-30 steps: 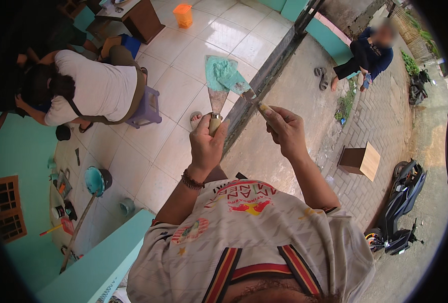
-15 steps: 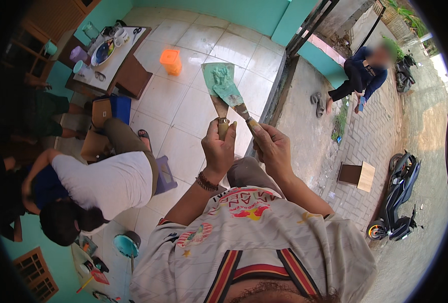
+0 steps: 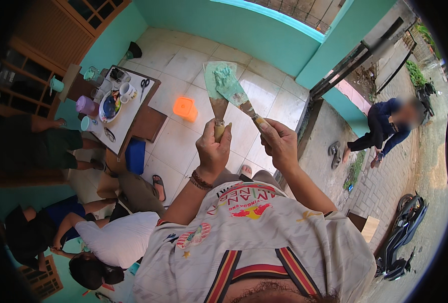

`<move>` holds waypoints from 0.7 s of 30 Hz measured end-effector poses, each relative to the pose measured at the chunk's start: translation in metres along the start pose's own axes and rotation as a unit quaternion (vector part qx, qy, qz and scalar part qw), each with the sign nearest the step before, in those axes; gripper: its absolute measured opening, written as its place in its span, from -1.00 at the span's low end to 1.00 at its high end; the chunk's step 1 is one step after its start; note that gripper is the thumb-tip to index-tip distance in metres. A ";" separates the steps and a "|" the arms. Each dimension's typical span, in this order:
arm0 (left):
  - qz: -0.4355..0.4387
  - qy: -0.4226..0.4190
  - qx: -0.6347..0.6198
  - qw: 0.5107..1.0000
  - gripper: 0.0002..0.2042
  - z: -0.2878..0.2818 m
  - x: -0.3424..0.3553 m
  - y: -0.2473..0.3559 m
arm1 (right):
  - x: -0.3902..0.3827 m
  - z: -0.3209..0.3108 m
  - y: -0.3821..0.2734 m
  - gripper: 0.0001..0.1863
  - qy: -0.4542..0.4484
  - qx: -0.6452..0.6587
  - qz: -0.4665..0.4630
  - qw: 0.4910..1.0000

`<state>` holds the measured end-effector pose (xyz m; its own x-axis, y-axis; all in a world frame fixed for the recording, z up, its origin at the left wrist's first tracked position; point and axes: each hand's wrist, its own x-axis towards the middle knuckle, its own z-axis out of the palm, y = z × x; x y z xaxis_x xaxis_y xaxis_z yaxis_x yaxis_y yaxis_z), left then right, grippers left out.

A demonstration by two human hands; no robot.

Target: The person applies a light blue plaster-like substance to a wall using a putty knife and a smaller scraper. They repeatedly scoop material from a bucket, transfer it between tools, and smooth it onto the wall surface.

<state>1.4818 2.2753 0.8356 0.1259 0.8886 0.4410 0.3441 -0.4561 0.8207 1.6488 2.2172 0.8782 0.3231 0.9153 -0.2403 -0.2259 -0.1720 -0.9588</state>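
While my left hand (image 3: 212, 154) holds the wide putty knife (image 3: 218, 107) up in front of my chest, blade pointing away from me, my right hand (image 3: 280, 145) brings the narrow putty knife (image 3: 247, 107) across it from the right. My left fingers are wrapped around the wide knife's handle, with the thumb lying along its side; my right fingers close on the narrow knife's handle, pinching it between thumb and fingers. The pale turquoise paste (image 3: 226, 78) sits in a thick, uneven lump toward the far end of the blades, where the two overlap. They look to be touching there, though I cannot tell how hard one presses on the other. I judge the step in hand to be working the paste between the blades, scraping or gathering it from one onto the other. The next move, as I read it, calls for a steady, level left blade and a shallow angle on the right one, so the lump stays whole and does not slide off the edge onto the tiled floor (image 3: 171, 139), where an orange plastic tub (image 3: 184, 109) stands well apart from my hands.
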 end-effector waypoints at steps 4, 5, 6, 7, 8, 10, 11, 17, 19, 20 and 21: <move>-0.004 -0.010 0.007 1.000 -0.72 0.018 0.109 -0.021 | 0.111 0.011 -0.025 -0.60 -0.027 0.028 -0.006 0.999; -0.008 -0.018 0.004 1.000 -0.72 0.025 0.137 -0.029 | 0.142 0.014 -0.030 -0.61 -0.027 0.034 -0.016 0.999; 0.014 -0.008 0.006 1.000 -0.71 0.034 0.163 -0.045 | 0.173 0.017 -0.035 -0.62 -0.027 0.039 -0.026 0.999; 0.035 0.001 0.007 0.999 -0.71 0.043 0.189 -0.064 | 0.205 0.021 -0.039 -0.62 -0.025 0.045 -0.036 0.998; 0.056 0.006 0.009 0.998 -0.70 0.050 0.215 -0.080 | 0.235 0.025 -0.042 -0.63 -0.030 0.053 -0.050 0.997; 0.071 -0.001 0.024 0.997 -0.70 0.064 0.270 -0.103 | 0.295 0.035 -0.048 -0.63 -0.038 0.071 -0.077 0.994; 0.078 -0.004 0.029 0.997 -0.69 0.070 0.300 -0.114 | 0.323 0.043 -0.056 -0.63 -0.030 0.070 -0.082 0.994; 0.079 -0.001 0.018 0.997 -0.70 0.093 0.455 -0.175 | 0.475 0.094 -0.098 -0.63 -0.032 0.107 -0.080 0.991; 0.090 -0.002 0.026 0.996 -0.70 0.092 0.488 -0.196 | 0.513 0.112 -0.104 -0.64 -0.051 0.145 -0.071 0.986; 0.101 -0.001 0.036 0.994 -0.70 0.093 0.506 -0.205 | 0.536 0.122 -0.111 -0.64 -0.054 0.138 -0.073 0.986; 0.111 0.002 0.048 0.993 -0.70 0.092 0.524 -0.215 | 0.558 0.132 -0.118 -0.64 -0.060 0.132 -0.074 0.987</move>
<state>1.5595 2.8433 0.8563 0.2054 0.7660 0.6091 0.3949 -0.6343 0.6645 1.7347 2.7961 0.8774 0.2632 0.9625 -0.0657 -0.4203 0.0531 -0.9058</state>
